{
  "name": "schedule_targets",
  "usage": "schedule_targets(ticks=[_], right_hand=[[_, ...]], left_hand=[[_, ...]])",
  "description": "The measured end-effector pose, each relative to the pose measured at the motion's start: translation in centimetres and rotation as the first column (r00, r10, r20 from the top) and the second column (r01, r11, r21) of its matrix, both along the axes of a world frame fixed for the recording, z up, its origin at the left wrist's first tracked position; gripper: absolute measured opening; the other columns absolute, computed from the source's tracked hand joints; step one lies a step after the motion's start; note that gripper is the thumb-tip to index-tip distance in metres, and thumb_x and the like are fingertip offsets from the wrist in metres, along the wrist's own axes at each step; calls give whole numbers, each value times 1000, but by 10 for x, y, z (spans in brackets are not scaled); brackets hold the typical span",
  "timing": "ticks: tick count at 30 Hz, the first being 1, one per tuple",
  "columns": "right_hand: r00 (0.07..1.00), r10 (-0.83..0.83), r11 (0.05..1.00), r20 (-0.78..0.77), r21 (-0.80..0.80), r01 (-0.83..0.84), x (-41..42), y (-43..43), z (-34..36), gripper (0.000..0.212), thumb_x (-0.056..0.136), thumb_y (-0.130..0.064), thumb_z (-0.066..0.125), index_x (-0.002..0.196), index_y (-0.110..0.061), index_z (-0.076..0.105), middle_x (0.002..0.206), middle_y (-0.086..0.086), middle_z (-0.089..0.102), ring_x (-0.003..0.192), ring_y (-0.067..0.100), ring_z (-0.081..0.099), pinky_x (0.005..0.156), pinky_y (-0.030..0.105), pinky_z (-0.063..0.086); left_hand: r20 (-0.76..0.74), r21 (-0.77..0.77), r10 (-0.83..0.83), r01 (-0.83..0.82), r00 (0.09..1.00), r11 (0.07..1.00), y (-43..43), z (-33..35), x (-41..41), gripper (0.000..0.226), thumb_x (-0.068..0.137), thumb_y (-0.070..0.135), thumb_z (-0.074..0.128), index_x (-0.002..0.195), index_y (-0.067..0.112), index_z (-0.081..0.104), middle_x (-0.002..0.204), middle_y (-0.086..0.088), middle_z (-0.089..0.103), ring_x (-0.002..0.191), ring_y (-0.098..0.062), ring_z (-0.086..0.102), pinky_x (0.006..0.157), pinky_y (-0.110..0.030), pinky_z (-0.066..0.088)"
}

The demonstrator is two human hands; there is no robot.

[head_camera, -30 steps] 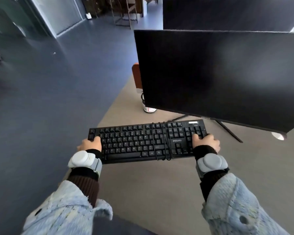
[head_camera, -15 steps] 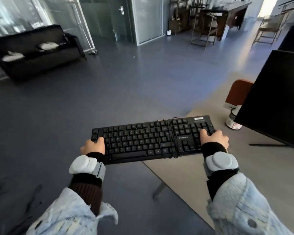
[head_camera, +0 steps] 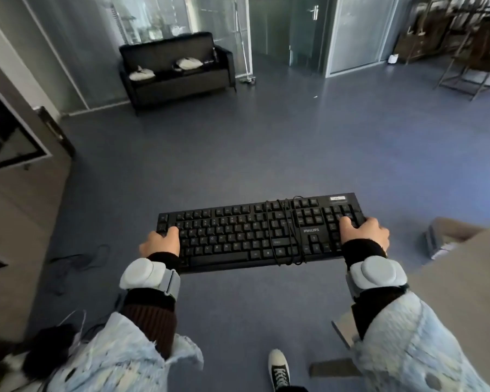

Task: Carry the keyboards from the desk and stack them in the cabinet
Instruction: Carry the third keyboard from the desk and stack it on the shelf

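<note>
I hold a black Philips keyboard (head_camera: 238, 233) level in the air over the blue-grey floor, its cable wound around its middle. My left hand (head_camera: 160, 241) grips its left end and my right hand (head_camera: 364, 230) grips its right end, thumbs on the keys. The grey cabinet (head_camera: 20, 210) stands at the left edge of the view, with a dark open compartment at the upper left. The beige desk (head_camera: 461, 281) shows only as a corner at the right.
A black sofa (head_camera: 176, 69) with pale cushions stands against the glass wall ahead. Cables (head_camera: 77, 258) lie on the floor near the cabinet. A dark bag (head_camera: 48, 346) sits at the lower left. My shoe (head_camera: 277, 369) is at the bottom. Chairs and shelving (head_camera: 470, 52) stand at the far right.
I have turned left, away from the desk, with the keyboard in both hands. The monitor has left the view, and the cabinet has come in at the left.
</note>
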State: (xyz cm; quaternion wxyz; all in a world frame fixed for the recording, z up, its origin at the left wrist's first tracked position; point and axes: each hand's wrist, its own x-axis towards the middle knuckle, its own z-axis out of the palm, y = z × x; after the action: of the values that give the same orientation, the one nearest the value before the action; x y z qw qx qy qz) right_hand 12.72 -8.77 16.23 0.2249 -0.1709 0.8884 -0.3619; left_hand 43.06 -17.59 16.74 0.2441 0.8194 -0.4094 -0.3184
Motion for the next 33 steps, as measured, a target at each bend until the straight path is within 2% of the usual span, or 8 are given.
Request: schedule_targets(ticks=[5, 8, 13, 17, 25, 30, 33], right_hand=[[992, 126, 990, 26, -66, -124, 6, -116, 15, 56, 85, -39, 51, 130, -6, 51, 134, 23, 45, 126, 42, 43, 107, 49, 35], [976, 218, 970, 21, -112, -214, 19, -182, 26, 56, 85, -38, 52, 132, -8, 49, 134, 22, 45, 126, 42, 43, 108, 51, 34], [949, 316, 945, -5, -86, -315, 52, -255, 27, 58, 84, -40, 52, 132, -8, 50, 134, 23, 44, 126, 42, 43, 107, 50, 35], [917, 399, 915, -3, -59, -399, 92, -316, 22, 59, 84, -41, 53, 132, -7, 49, 134, 23, 44, 126, 42, 42, 107, 51, 34], [841, 538, 839, -59, -52, -541, 218, -484, 20, 60, 84, -44, 55, 129, -4, 49, 133, 22, 45, 126, 41, 42, 106, 50, 35], [809, 585, 803, -60, -93, -588, 308, -581, 39, 60, 84, -45, 55, 130, -6, 48, 132, 21, 45, 125, 41, 42, 105, 51, 36], [791, 606, 786, -77, -95, -611, 351, -634, 43, 61, 84, -45, 55, 131, -6, 46, 133, 22, 43, 126, 41, 41, 106, 50, 35]], left_hand=[[-1, -45, 138, -138, 990, 989, -70, 18, 14, 57, 93, 31, 43, 141, 0, 38, 145, -26, 36, 131, -40, 38, 108, -42, 31], [-13, -82, 226, -226, 974, 971, -109, 26, 31, 58, 93, 31, 44, 142, 1, 37, 146, -26, 34, 129, -42, 40, 106, -43, 34], [-1, -43, 301, -301, 954, 953, -150, 22, 62, 62, 94, 34, 42, 146, 2, 30, 149, -25, 30, 135, -38, 34, 108, -42, 32], [-12, -24, 367, -367, 930, 930, -192, 12, 103, 60, 94, 34, 42, 144, 1, 33, 147, -25, 34, 134, -38, 35, 107, -41, 32], [-140, -19, 480, -487, 866, 873, -317, -8, 228, 59, 88, 43, 42, 131, 4, 51, 131, -25, 53, 112, -43, 54, 99, -43, 45], [-178, -76, 532, -551, 828, 831, -402, 21, 308, 53, 91, 36, 43, 130, 0, 50, 130, -25, 54, 116, -42, 53, 102, -42, 43], [-211, -134, 546, -577, 811, 806, -451, 29, 354, 54, 88, 36, 45, 132, 6, 46, 130, -23, 53, 115, -42, 53, 101, -47, 44]])
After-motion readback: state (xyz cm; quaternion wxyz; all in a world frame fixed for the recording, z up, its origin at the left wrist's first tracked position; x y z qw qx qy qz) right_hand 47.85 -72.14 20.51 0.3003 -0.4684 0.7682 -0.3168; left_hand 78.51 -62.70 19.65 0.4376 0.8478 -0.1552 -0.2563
